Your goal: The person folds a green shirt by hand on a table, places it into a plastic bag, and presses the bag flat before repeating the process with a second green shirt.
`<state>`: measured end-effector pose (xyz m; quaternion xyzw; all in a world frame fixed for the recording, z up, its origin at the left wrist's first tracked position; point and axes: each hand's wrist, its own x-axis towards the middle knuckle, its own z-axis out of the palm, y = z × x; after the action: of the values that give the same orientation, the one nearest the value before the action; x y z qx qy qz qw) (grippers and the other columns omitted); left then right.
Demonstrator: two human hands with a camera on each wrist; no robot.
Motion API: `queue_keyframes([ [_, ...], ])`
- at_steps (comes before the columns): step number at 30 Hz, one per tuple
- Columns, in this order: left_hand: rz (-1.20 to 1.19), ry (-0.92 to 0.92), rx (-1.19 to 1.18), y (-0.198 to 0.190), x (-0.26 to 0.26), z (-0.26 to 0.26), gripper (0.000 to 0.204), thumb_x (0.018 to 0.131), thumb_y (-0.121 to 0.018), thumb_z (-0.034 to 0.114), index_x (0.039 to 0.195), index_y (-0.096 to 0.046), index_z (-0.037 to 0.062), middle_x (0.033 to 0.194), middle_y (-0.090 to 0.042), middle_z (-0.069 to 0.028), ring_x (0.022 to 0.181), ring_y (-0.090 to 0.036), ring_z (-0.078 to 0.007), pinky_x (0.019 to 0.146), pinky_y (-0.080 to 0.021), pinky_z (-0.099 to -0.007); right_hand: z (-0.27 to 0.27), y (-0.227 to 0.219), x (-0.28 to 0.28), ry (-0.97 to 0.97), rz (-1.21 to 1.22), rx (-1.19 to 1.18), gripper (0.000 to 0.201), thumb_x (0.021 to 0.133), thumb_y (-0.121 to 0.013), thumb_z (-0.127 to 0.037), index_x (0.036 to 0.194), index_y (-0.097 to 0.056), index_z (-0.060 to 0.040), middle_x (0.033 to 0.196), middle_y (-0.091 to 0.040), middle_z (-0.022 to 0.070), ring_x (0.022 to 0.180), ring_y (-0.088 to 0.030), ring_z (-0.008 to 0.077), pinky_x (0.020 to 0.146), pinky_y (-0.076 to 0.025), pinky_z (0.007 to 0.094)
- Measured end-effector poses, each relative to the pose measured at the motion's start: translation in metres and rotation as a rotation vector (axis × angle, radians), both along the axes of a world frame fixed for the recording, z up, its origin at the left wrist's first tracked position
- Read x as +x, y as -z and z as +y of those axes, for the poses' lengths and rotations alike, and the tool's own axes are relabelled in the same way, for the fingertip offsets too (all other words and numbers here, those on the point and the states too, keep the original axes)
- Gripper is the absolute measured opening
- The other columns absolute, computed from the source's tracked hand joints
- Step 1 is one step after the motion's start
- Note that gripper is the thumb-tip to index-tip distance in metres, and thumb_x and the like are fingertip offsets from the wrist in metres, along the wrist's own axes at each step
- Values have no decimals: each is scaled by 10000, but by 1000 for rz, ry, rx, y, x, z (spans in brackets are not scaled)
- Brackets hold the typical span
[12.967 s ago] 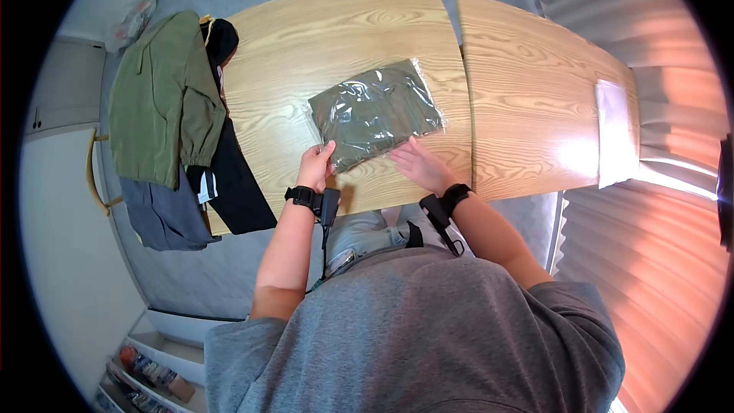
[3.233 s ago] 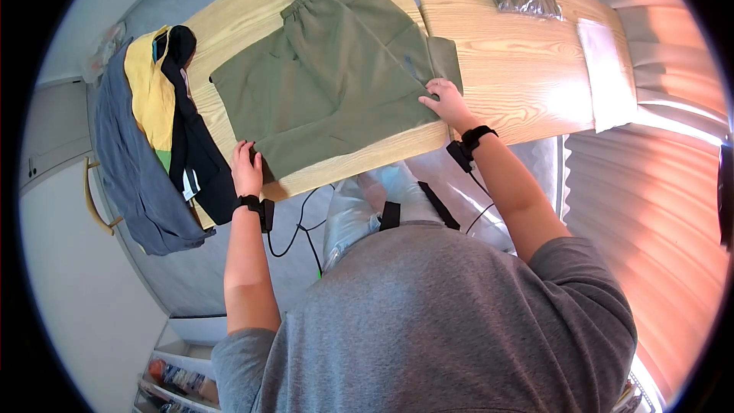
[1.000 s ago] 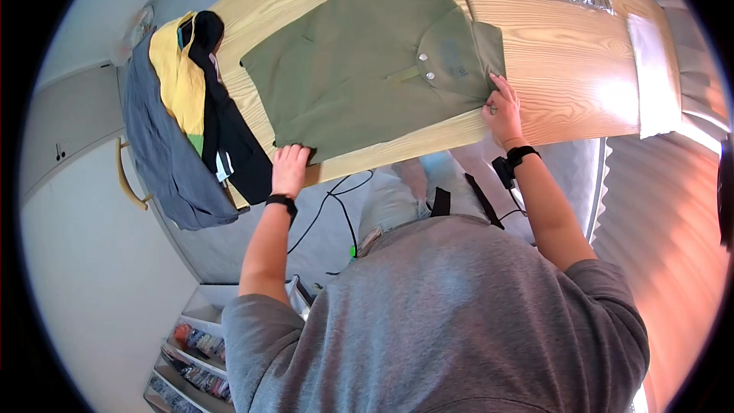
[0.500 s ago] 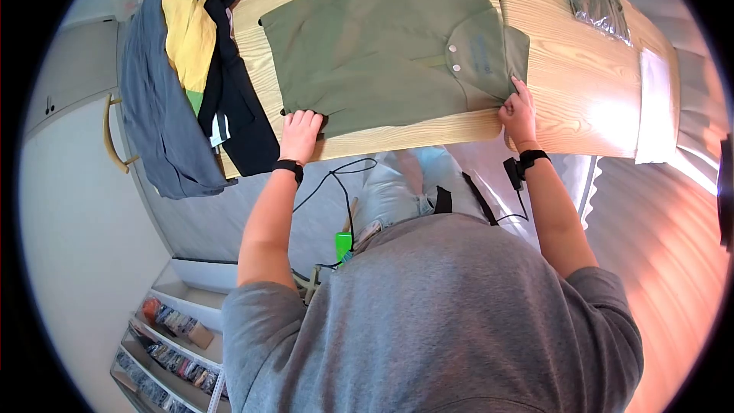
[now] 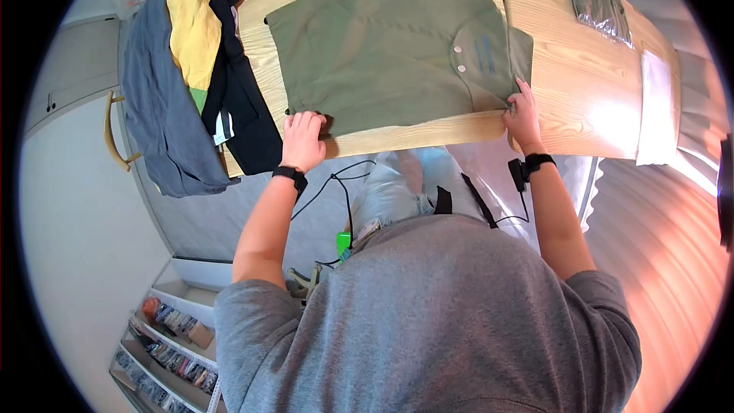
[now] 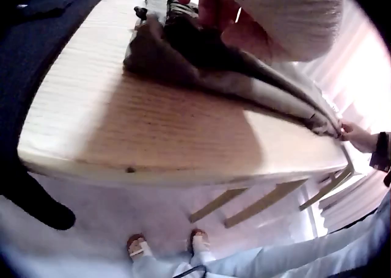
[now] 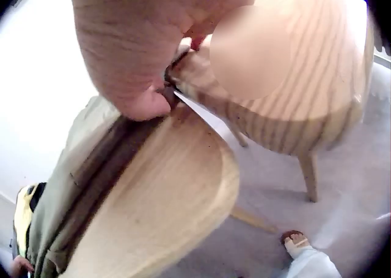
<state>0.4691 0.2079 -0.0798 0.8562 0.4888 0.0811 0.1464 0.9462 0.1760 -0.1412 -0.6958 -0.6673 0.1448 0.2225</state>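
Observation:
An olive green garment [image 5: 382,53] lies spread on the wooden table [image 5: 428,136], two snap buttons showing near its right side. At its near left corner my left hand [image 5: 303,140] grips the edge, fingers curled over the cloth; the left wrist view shows the edge lifted a little off the wood [image 6: 183,113]. My right hand [image 5: 524,118] pinches the near right corner between thumb and fingers. In the right wrist view the thumb of that hand [image 7: 140,52] presses on the garment's edge [image 7: 85,174].
Left on the table lie grey [image 5: 160,99], yellow [image 5: 191,30] and black [image 5: 245,107] garments. The second table [image 5: 566,107] at the right holds a bagged dark garment [image 5: 598,6] and a flat white packet [image 5: 656,107]. Stocked shelves [image 5: 176,336] stand lower left; a black cable [image 5: 348,199] hangs below the table.
The bagged garment has gone from in front of me to the right table, and the green one lies spread out. The olive garment has left the pile. Lately both hands have kept the near edge.

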Motion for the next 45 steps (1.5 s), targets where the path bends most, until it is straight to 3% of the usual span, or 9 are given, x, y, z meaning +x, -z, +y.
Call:
queue_keyframes([
  [4,-177,-113,128,-7,15,-4,361,641,-535,-20,994,-529,57,1014,-543,-128,969,-506,-327,856,-379,-442,11,-30,-34,86,30,129,349,636,-596,47,965,-510,-28,1318,-471,176,1242,-411,370,1024,-344,411],
  [10,85,-34,49,16,79,20,528,846,-569,300,1341,-442,168,1449,-333,-106,1344,-297,-278,1068,-262,-484,42,-48,-189,-353,-148,-37,474,853,-572,-236,1305,-462,-146,1408,-402,78,1317,-346,237,1074,-247,465],
  [20,311,-231,-37,51,18,14,698,799,-574,509,1409,-347,258,1513,-213,-64,1384,-176,-338,1036,-196,-629,43,0,-112,-265,-411,-98,546,846,-542,-462,1356,-427,-308,1444,-353,8,1336,-307,243,1070,-231,512],
  [29,182,-151,-273,20,7,29,751,791,-601,463,1429,-317,188,1525,-151,-125,1388,-109,-401,1051,-127,-640,54,-35,-107,-351,-235,-336,614,820,-608,-381,1374,-399,-218,1473,-287,45,1370,-230,288,1081,-192,560],
  [30,119,-185,-277,9,2,36,745,794,-601,458,1425,-323,177,1520,-161,-135,1389,-105,-401,1057,-120,-634,62,-57,-105,-374,-240,-346,582,825,-613,-347,1351,-422,-187,1401,-406,81,1319,-334,295,1076,-217,550],
  [33,15,-222,-174,-25,-18,76,659,809,-621,284,1384,-361,91,1477,-254,-161,1363,-179,-413,1083,-163,-558,113,-106,-79,-434,89,-634,498,839,-604,-339,1285,-489,-151,1220,-573,114,1182,-492,301,1060,-280,504],
  [34,-32,-234,-101,-31,-27,94,610,807,-616,218,1354,-391,71,1434,-322,-164,1332,-242,-407,1075,-207,-524,135,-137,-80,-487,-28,-502,397,850,-595,-321,1185,-567,-109,1030,-655,124,1024,-584,313,987,-391,420],
  [37,-119,-296,17,-40,-40,145,499,781,-600,50,1263,-472,27,1269,-503,-162,1216,-404,-374,1020,-334,-430,212,-163,-78,-469,36,-450,340,847,-597,-304,1115,-610,-96,1017,-655,129,968,-608,303,879,-466,368],
  [45,18,-246,149,30,-25,234,486,725,-670,71,1188,-524,76,1212,-544,-109,1147,-474,-307,946,-396,-423,364,-45,-100,133,267,-351,585,778,-667,-373,1212,-513,-10,1038,-651,162,987,-616,292,828,-480,345],
])
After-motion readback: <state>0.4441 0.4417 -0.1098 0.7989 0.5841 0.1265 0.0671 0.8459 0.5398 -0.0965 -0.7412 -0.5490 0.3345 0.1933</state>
